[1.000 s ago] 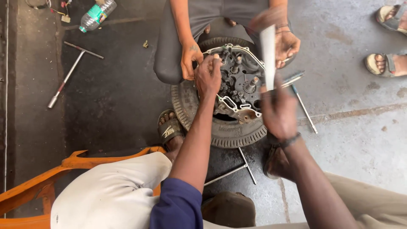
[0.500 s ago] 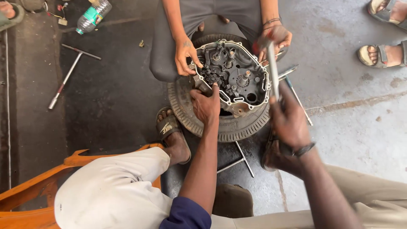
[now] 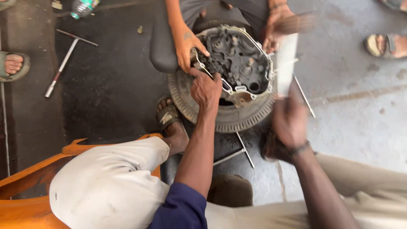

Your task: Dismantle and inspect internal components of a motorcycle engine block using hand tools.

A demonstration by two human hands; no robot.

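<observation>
Head view.

Left hand (image 3: 206, 87): fingers curled, gripping the near-left edge of the engine case (image 3: 237, 59); forearm runs back to a dark blue sleeve.

Right hand (image 3: 290, 121): raised and blurred, closed around a pale flat tool (image 3: 287, 63) that stands up beyond the hand, just right of the engine case. A dark band sits on the wrist.

Engine case: open, grey rim, dark gears inside, lying on a tyre (image 3: 229, 116) directly under the left hand, on the floor (image 3: 360, 127).

Co-worker's hands: one hand (image 3: 188, 44) rests on the far-left rim of the case, just beyond the left hand; the other hand (image 3: 277, 29) is at the far-right rim, blurred, grip not readable.

T-handle wrench (image 3: 65, 61): on the dark floor, well left of the left hand.

Second T-handle wrench (image 3: 239, 150): on the floor between the two forearms, near the tyre.

Plastic bottle (image 3: 82, 6): far left, at the top edge.

Orange frame (image 3: 25, 169): bottom left, beside the knee.
</observation>
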